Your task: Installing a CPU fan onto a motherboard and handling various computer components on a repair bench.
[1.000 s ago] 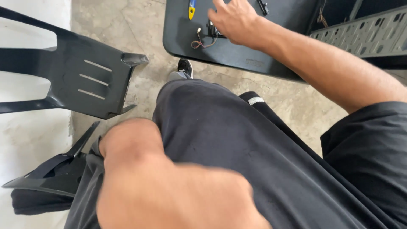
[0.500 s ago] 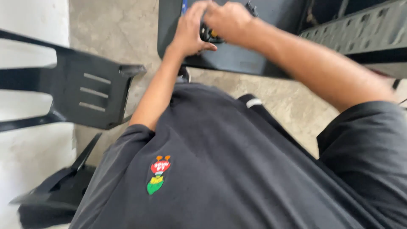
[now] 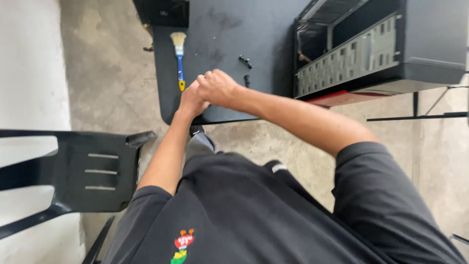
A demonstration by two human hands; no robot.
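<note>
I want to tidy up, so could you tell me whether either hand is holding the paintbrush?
No, the paintbrush lies alone on the black table, left of both hands.

no packages, signs or screens show. the one label-like mark is a small emblem [image 3: 183, 246] at about 6 o'clock, low on the black shirt [image 3: 244, 215]: a red rounded shape with orange tips above, and green and yellow patches beneath it.

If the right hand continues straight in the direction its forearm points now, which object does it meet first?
Probably the left hand, which already sits against the right hand. Beyond it, the line runs toward the blue-handled brush on the black table, though depth is unclear.
</note>
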